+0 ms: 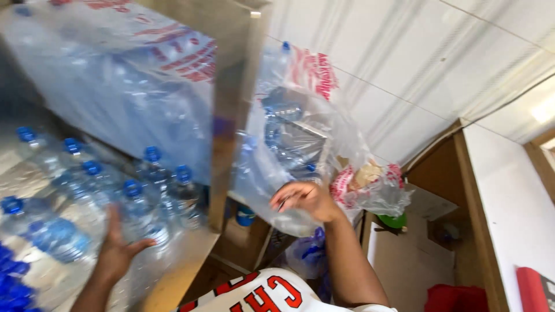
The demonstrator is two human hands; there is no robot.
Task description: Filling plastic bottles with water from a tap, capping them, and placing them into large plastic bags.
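Note:
My left hand (115, 251) lies flat with fingers spread against a shrink-wrapped pack of clear water bottles with blue caps (69, 196) on a shelf at the lower left. My right hand (304, 199) is raised at centre, its fingers closed on the loose clear plastic wrap with red print (324, 144), which is torn open around more bottles. Another wrapped pack of bottles (115, 81) sits on the shelf above. A metal shelf upright (228, 133) stands between the two hands.
A white corrugated wall (416, 63) fills the upper right. Cardboard boxes (404, 260) stand below it, with a green object (394, 221) and a red item (457, 297). A white panel with a wooden frame (509, 208) is at the right edge.

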